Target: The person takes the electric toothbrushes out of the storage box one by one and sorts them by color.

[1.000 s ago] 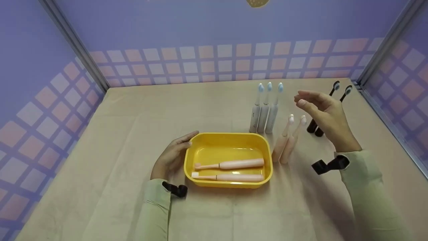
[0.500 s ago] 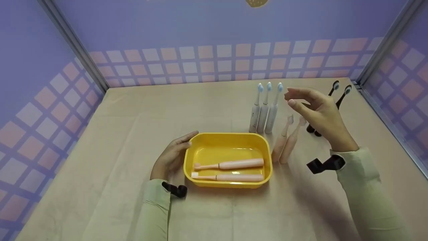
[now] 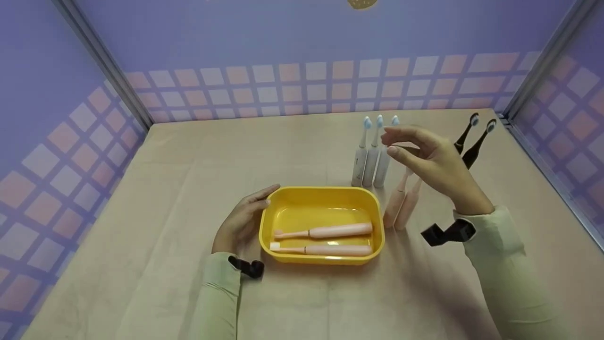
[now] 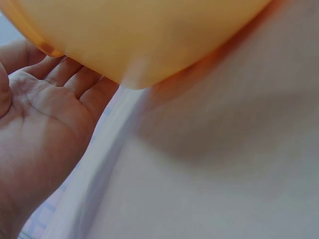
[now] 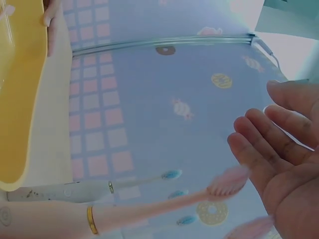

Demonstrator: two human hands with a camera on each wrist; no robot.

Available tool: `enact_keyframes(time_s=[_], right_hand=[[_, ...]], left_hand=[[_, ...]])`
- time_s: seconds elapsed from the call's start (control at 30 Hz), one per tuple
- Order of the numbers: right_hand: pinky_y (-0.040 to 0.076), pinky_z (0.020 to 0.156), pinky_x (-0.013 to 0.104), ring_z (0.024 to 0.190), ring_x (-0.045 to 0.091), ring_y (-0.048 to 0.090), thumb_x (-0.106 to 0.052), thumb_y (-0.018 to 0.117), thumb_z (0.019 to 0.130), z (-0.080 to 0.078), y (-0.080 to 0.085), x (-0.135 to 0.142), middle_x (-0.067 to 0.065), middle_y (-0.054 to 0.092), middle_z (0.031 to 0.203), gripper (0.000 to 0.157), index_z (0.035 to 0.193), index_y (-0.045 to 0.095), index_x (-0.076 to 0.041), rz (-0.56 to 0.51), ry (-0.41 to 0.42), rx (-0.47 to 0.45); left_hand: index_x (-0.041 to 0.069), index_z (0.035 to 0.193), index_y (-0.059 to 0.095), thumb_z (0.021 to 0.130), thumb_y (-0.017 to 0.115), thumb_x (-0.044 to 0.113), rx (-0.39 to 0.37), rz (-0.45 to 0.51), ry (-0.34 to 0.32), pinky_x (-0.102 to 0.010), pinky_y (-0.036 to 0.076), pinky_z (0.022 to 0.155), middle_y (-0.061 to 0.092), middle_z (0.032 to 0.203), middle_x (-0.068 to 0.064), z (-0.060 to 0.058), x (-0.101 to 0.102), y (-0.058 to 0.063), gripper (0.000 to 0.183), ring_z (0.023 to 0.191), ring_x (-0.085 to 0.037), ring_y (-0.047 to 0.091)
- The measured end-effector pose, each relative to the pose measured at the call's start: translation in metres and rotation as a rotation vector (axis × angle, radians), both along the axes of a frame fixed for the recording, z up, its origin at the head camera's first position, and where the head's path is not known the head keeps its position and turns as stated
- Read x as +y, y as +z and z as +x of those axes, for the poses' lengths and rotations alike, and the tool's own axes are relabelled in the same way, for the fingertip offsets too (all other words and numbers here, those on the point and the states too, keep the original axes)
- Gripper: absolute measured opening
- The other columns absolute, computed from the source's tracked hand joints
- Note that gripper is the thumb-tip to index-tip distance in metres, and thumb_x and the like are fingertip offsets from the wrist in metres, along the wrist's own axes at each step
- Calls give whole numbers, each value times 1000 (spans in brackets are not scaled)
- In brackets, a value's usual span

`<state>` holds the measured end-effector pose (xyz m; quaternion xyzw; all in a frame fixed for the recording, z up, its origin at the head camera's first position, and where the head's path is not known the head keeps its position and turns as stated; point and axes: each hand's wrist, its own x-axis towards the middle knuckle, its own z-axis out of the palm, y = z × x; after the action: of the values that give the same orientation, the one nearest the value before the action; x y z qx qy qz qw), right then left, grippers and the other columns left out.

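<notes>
My left hand [image 3: 243, 219] holds the left end of a yellow plastic basin [image 3: 311, 191], fingers along its outer wall and thumb at the rim; some fingertips are hidden behind the basin in the left wrist view. Inside lie two pink electric toothbrushes [image 3: 342, 230], side by side, heads to the left. My right hand [image 3: 432, 160] holds nothing, fingers loosely bent and thumb apart. It hovers above two upright pink electric toothbrushes [image 3: 395, 208], covering their heads in the head view. Its fingertips overlap the rightmost of three upright white electric toothbrushes [image 3: 371, 165]; no contact can be made out.
Two black electric toothbrushes [image 3: 473, 148] stand at the far right, partly behind my right hand. A pale cloth covers the table [image 3: 212, 156]. Tiled purple panels [image 3: 302, 47] enclose the back and sides, with metal poles at the corners.
My right hand has moved left, from in front of the black toothbrushes to above the upright pink ones, uncovering more of the black pair. The left hand and basin stay put.
</notes>
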<state>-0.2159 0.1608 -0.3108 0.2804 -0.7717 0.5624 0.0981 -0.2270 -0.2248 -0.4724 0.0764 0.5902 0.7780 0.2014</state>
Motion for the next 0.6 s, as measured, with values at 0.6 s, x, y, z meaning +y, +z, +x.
enact_keyframes(time_s=[0.6], right_hand=[[52,92,24,109,7,64,4,62,89,4,-4,-22,21,64,120,31,120,62,7,87,163,98]], left_hand=[[8,150,33,99,46,12,20,-27,0,-32,44,106,40,150,-13,-2,0,-1,53,130,-21,50]])
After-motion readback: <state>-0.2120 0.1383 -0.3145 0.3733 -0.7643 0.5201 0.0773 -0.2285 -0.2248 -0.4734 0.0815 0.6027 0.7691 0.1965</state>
